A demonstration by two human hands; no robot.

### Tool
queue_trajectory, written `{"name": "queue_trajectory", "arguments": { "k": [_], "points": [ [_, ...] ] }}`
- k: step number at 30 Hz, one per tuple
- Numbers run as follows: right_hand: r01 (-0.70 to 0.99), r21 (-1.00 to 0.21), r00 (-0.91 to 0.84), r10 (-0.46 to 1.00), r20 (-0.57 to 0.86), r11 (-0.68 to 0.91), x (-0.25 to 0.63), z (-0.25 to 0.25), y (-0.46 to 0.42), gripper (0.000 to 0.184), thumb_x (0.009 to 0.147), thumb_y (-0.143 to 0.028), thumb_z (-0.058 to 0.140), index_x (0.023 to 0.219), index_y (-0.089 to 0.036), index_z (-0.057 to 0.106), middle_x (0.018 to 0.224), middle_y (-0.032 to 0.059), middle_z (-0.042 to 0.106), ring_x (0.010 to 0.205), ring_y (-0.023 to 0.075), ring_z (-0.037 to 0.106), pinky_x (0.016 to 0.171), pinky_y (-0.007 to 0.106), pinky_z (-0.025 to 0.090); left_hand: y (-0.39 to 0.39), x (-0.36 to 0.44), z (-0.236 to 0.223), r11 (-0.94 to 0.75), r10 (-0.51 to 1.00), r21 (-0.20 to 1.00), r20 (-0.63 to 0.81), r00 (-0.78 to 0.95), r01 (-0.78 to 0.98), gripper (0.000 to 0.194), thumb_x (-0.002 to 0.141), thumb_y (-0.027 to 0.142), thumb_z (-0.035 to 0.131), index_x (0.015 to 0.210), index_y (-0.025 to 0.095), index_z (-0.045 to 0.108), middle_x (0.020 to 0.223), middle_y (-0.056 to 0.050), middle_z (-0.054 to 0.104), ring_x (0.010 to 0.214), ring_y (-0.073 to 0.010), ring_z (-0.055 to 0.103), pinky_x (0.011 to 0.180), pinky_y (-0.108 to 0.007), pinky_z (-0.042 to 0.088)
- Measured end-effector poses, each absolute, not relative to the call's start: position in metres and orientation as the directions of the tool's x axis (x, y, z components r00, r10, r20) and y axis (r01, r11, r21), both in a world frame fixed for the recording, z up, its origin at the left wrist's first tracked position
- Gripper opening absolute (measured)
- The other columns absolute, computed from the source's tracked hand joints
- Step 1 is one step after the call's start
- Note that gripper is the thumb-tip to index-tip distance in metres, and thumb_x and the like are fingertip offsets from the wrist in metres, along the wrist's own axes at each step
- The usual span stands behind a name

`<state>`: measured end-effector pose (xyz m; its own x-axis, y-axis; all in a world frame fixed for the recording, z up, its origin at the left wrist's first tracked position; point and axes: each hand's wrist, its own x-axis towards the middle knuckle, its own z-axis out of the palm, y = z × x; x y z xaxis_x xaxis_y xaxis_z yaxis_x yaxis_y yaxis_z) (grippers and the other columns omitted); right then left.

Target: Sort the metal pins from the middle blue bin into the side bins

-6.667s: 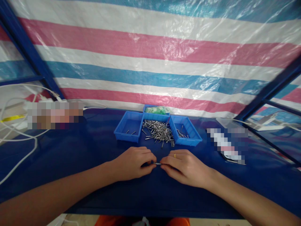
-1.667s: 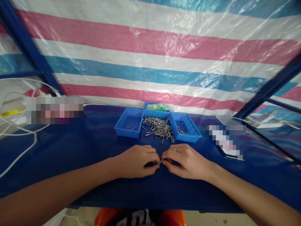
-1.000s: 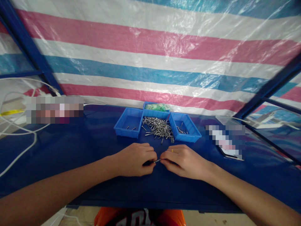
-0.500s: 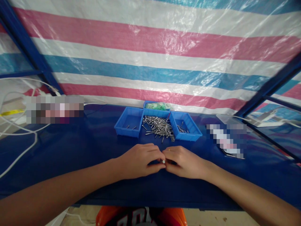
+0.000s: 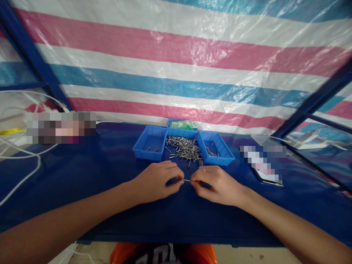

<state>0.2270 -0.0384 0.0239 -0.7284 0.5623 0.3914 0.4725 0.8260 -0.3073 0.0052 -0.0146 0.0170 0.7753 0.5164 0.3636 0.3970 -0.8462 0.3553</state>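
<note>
A thin silvery screw (image 5: pixel 187 180) lies level between my two hands, above the front part of the blue table (image 5: pixel 181 223). My left hand (image 5: pixel 156 181) pinches its left end between thumb and index finger. The right end sits in the pinch of my right hand (image 5: pixel 217 184), which wears a ring. Both ends are covered by fingertips. Just beyond the hands, a loose heap of screws (image 5: pixel 185 148) spreads on the table. Left of the heap is a blue bin (image 5: pixel 148 154) with a couple of screws; to the right, another blue bin (image 5: pixel 220 160) holds several.
Behind the heap, a third blue bin (image 5: pixel 181 133) holds green-tinted plastic bags (image 5: pixel 185 125). A dark-edged flat device (image 5: pixel 268 180), partly blurred out, lies at the right. White cables (image 5: pixel 38 165) run along the left side. A striped plastic sheet (image 5: pixel 178 47) hangs behind the table.
My hands were together with the screw's cross-slotted head facing me. They have moved slightly apart and away from me, and the screw now lies sideways between them.
</note>
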Motion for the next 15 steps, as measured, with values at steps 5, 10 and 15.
{"name": "queue_trajectory", "arguments": {
  "k": [5,10,15],
  "points": [
    [0.433,-0.316,-0.712,0.535,0.454,0.844,0.226,0.027,-0.042,0.014,0.09,-0.017,0.046,0.086,-0.015,0.06,0.066,0.0011,0.06,0.059,0.0114,0.055,0.056,0.023,0.042,-0.016,0.006,0.013,-0.886,0.442,0.275,0.254,0.86,0.374,0.007,0.088,0.022,0.054,0.085,0.019,0.061,0.078,0.002,0.061,0.072,-0.0111,0.056,0.066,-0.021,0.04],
    [0.581,-0.329,-0.683,0.666,0.3,0.744,0.229,0.024,-0.035,0.015,0.093,-0.02,0.047,0.101,-0.016,0.059,0.091,0.0064,0.061,0.081,0.0154,0.061,0.074,0.028,0.05,-0.01,-0.003,0.026,-0.9,0.376,-0.057,0.399,0.836,0.432,0.019,0.093,0.024,0.045,0.085,0.017,0.061,0.077,-0.002,0.062,0.075,-0.0148,0.056,0.072,-0.027,0.041],
    [0.663,-0.298,-0.651,0.726,0.222,0.686,0.234,0.014,-0.026,0.023,0.09,-0.02,0.052,0.112,-0.017,0.057,0.115,0.0099,0.056,0.101,0.0197,0.059,0.091,0.036,0.05,0.01,-0.02,0.043,-0.614,0.483,-0.345,0.548,0.683,0.71,0.021,0.089,0.022,0.046,0.074,0.016,0.06,0.07,-0.005,0.059,0.071,-0.0199,0.055,0.065,-0.032,0.039]
  ]
}}
